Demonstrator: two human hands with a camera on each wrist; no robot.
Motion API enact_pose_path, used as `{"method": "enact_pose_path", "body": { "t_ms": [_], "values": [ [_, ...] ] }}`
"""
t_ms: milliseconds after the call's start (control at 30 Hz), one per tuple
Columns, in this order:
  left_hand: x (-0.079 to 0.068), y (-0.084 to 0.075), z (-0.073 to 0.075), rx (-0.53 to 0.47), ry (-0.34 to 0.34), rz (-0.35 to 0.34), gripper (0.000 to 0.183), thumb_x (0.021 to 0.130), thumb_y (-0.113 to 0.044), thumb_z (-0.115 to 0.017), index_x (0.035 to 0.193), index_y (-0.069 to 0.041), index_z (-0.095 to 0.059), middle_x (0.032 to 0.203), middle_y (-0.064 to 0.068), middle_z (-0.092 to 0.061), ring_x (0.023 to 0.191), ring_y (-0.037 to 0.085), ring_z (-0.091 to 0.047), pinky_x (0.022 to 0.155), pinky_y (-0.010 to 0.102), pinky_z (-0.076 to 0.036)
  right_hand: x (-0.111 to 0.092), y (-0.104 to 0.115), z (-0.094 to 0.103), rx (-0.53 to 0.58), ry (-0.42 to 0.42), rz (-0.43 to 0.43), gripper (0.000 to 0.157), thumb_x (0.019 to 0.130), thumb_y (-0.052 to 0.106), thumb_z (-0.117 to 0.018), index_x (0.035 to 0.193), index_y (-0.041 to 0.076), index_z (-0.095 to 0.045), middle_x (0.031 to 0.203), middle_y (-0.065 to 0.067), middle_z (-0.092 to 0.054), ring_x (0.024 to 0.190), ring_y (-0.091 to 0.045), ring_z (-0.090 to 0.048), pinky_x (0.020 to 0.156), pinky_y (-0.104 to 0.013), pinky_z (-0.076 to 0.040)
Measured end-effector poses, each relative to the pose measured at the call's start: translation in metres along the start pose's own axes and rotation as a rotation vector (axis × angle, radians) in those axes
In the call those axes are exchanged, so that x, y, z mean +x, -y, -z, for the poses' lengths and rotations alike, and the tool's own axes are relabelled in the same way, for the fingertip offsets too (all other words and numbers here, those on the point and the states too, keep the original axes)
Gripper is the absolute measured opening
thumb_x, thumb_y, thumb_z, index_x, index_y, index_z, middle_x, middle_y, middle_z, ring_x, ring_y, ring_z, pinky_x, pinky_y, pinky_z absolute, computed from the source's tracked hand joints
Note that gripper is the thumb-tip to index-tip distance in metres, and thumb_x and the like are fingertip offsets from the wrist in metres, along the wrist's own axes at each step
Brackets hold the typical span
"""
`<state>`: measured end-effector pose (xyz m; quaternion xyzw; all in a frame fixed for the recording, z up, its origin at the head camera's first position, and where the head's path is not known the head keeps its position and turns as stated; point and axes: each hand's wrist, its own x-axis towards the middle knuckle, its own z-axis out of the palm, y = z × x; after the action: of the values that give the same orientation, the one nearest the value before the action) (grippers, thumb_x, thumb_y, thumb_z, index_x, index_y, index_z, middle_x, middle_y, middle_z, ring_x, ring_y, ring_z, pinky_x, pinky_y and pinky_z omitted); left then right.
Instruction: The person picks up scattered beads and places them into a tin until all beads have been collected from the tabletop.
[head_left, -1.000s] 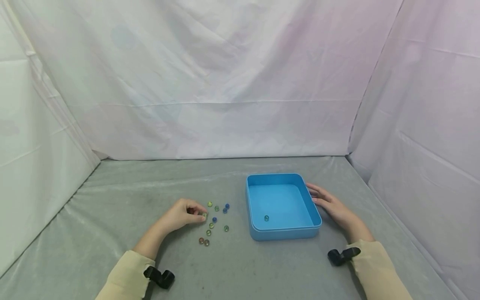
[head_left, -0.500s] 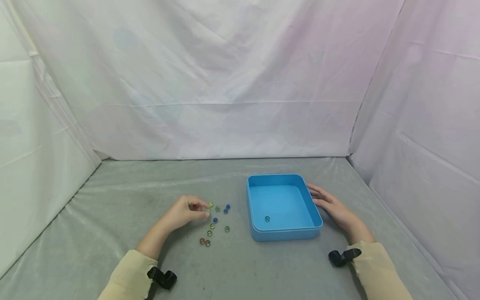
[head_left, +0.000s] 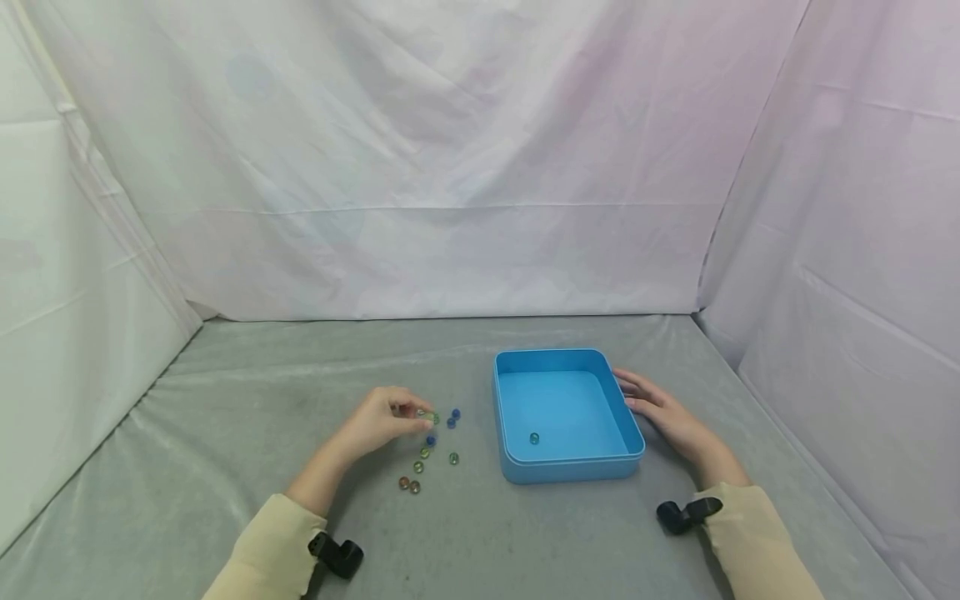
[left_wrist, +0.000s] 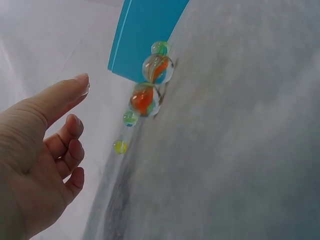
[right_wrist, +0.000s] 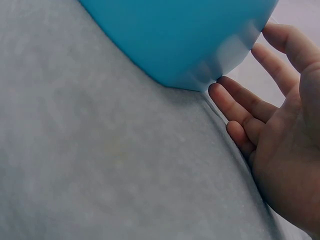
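Observation:
My left hand is raised a little over a loose group of glass marbles and pinches a clear, greenish marble between thumb and forefinger. In the left wrist view only a glassy edge of that marble shows by the thumb tip. Close to the hand lie a blue marble, a yellow-green marble and two reddish marbles. My right hand touches the right side of a square blue box with extended fingertips. One greenish marble sits on the floor of the box.
Two more blue marbles and a green marble lie between the left hand and the box. Grey cloth covers the table. White curtains hang at the back and on both sides.
My left hand has moved right and slightly away from me, carrying the pinched marble over the group's far end. The right hand and the box stay in place.

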<state>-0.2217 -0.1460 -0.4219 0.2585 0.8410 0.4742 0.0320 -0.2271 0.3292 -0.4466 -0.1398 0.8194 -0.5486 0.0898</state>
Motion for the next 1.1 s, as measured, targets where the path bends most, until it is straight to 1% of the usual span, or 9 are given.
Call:
{"method": "enact_pose_path", "body": {
  "t_ms": [133,233,367,500,767,900,1100],
  "values": [
    [0.005,-0.004,-0.005,0.003,-0.002,0.001,0.023,0.081,-0.019,-0.078,0.1,-0.007,-0.075,0.077,-0.003,-0.06,0.072,0.017,-0.053,0.064,0.033,-0.043,0.0,-0.001,0.0,-0.003,0.0,0.001,0.055,0.101,0.027,-0.048,0.151,0.013,-0.029,0.15,-0.021,-0.028,0.137,-0.045,-0.022,0.101,-0.069,-0.012],
    [0.01,-0.006,-0.01,0.008,0.0,-0.025,0.023,0.082,-0.019,-0.077,0.1,-0.006,-0.074,0.077,-0.004,-0.06,0.072,0.017,-0.053,0.066,0.033,-0.044,0.0,0.0,0.0,-0.006,-0.001,-0.003,0.055,0.101,0.027,-0.049,0.151,0.013,-0.029,0.151,-0.021,-0.028,0.137,-0.045,-0.022,0.101,-0.069,-0.011],
    [0.017,-0.012,-0.017,0.013,0.005,-0.061,0.022,0.082,-0.019,-0.077,0.1,-0.007,-0.075,0.076,-0.004,-0.058,0.072,0.016,-0.052,0.063,0.033,-0.044,-0.001,0.001,0.0,-0.007,-0.004,-0.01,0.056,0.101,0.028,-0.049,0.151,0.014,-0.029,0.151,-0.021,-0.028,0.137,-0.045,-0.022,0.101,-0.07,-0.011],
    [0.022,-0.017,-0.022,0.001,0.004,-0.071,0.021,0.082,-0.016,-0.077,0.1,-0.006,-0.075,0.075,-0.003,-0.057,0.072,0.017,-0.051,0.061,0.032,-0.043,-0.001,0.003,-0.001,-0.006,-0.009,-0.011,0.056,0.101,0.028,-0.049,0.151,0.014,-0.029,0.15,-0.022,-0.029,0.137,-0.045,-0.023,0.101,-0.069,-0.012],
    [0.031,-0.028,-0.032,-0.031,0.005,-0.038,0.021,0.083,-0.016,-0.076,0.101,-0.005,-0.074,0.075,-0.002,-0.057,0.075,0.018,-0.05,0.064,0.032,-0.041,-0.002,0.004,-0.002,-0.008,-0.014,-0.009,0.056,0.101,0.029,-0.05,0.151,0.013,-0.029,0.15,-0.022,-0.029,0.136,-0.045,-0.024,0.101,-0.069,-0.013],
    [0.035,-0.033,-0.036,-0.037,0.002,-0.04,0.022,0.083,-0.017,-0.076,0.101,-0.006,-0.075,0.075,-0.002,-0.056,0.075,0.018,-0.05,0.062,0.031,-0.04,-0.001,0.004,-0.002,-0.007,-0.011,-0.004,0.056,0.101,0.028,-0.05,0.151,0.013,-0.029,0.15,-0.022,-0.029,0.136,-0.045,-0.024,0.101,-0.069,-0.013],
    [0.04,-0.04,-0.042,-0.061,-0.01,-0.061,0.022,0.083,-0.017,-0.077,0.1,-0.004,-0.074,0.074,-0.001,-0.055,0.075,0.018,-0.048,0.061,0.031,-0.038,-0.002,0.004,-0.002,-0.005,-0.008,-0.009,0.056,0.101,0.028,-0.05,0.151,0.013,-0.028,0.151,-0.022,-0.028,0.136,-0.045,-0.023,0.101,-0.069,-0.012]
  ]
}}
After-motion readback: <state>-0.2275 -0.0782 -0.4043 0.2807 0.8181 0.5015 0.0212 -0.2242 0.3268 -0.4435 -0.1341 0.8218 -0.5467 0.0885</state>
